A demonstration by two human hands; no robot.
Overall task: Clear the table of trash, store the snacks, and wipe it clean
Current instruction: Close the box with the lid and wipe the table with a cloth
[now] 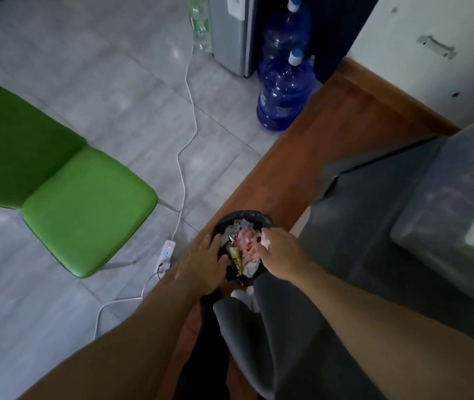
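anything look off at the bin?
The trash bin is heaped to its rim, a yellow wrapper poking up by the left hand. A power strip lies on the floor beside it, cable trailing.

Office break corner, tiled floor, green chairs [88, 209], blue water jugs [285, 93], power strip [166, 251]

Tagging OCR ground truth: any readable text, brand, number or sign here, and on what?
None legible.
Pale label on the front blue plastic water jug: blurred.
Green label on the clear plastic bottle: blurred.
Dark print on the yellow wrapper in the black bin: too small.
White power strip: red light only, no readable marking.
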